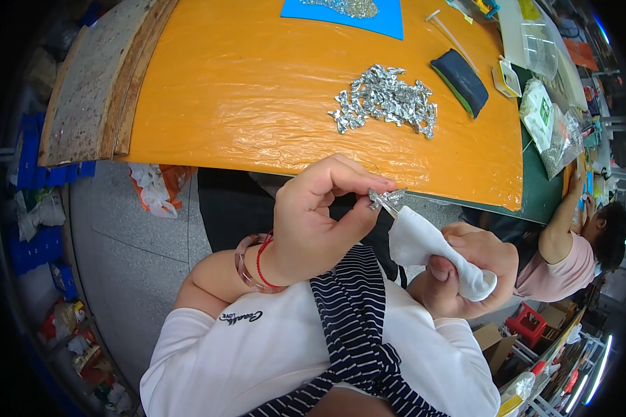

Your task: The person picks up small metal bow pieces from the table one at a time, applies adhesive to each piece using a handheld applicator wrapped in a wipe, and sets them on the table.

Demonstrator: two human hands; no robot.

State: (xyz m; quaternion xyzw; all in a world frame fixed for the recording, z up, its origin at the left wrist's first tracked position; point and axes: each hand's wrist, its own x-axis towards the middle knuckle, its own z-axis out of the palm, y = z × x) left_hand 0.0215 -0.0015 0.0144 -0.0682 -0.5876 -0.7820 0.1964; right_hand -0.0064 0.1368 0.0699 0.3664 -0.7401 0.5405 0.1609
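Silvery piece [387,199] sits pinched in left hand [314,212], near right hand [492,263].

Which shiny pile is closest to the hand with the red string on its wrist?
The silvery pile lying right on the orange cover, nearer that left hand; the other shiny pile is farther off, on a blue sheet.

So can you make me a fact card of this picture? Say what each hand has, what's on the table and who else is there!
Left hand: pinches a silver piece
Right hand: grips a white-wrapped tool; its metal tip is at the silver piece
Tool type: can't tell, the wrap hides most of it
Table: orange cover, with a silver heap, a dark pad and a blue mat
Someone else: a person in pink, off to the right
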